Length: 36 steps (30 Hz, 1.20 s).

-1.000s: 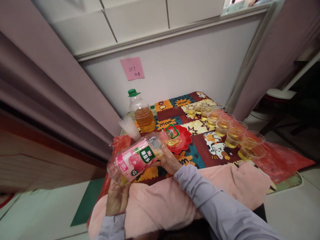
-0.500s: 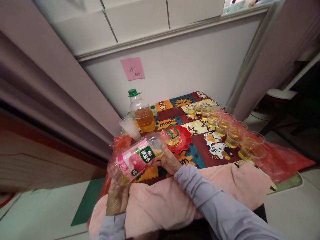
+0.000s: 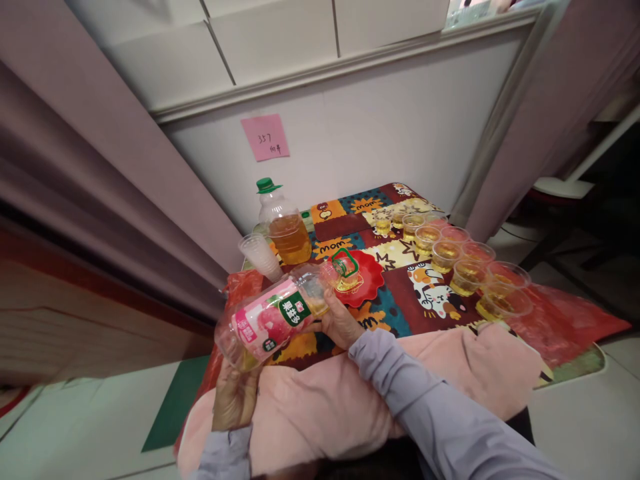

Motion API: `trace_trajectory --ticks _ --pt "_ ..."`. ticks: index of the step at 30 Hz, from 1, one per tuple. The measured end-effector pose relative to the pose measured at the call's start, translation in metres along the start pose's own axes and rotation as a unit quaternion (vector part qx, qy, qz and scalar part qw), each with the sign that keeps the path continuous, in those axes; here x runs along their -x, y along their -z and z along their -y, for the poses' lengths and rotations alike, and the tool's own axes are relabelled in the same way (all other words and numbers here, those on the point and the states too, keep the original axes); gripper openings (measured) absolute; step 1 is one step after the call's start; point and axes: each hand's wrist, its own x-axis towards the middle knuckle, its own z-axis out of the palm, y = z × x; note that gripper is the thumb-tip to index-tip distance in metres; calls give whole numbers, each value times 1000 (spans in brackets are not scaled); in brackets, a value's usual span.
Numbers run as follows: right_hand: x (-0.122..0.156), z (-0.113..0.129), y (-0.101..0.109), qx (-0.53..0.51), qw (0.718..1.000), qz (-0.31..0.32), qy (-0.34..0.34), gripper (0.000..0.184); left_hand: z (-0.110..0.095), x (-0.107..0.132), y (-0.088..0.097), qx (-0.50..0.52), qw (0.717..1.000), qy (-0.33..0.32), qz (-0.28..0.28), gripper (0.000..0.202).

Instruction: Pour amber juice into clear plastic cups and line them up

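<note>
My left hand grips the base of a clear plastic bottle with a pink label, tipped almost flat, its green-ringed mouth over a small clear cup that holds a little yellow liquid. The cup stands on a red plate. My right hand is closed under the bottle's neck, steadying it near the plate. A little yellow liquid lies in the bottle's shoulder.
A second bottle with a green cap, part full of amber liquid, stands at the back left beside a stack of clear cups. Several filled cups line the right side of the patterned tablecloth. A pink cushion covers the near edge.
</note>
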Motion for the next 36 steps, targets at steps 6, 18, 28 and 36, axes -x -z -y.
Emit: trace_trajectory --ticks 6,18,28,36 --pt "0 1 0 6 1000 5 -2 80 -3 2 -2 -13 1000 1 10 88" --pt "1 2 0 6 1000 8 -1 85 1 -2 2 -16 1000 -1 4 90" --pt "-1 -1 2 9 1000 13 0 82 0 -1 1 -20 1000 -12 15 89" --pt "-1 -2 5 8 1000 15 -6 86 2 -2 2 -11 999 -13 32 88"
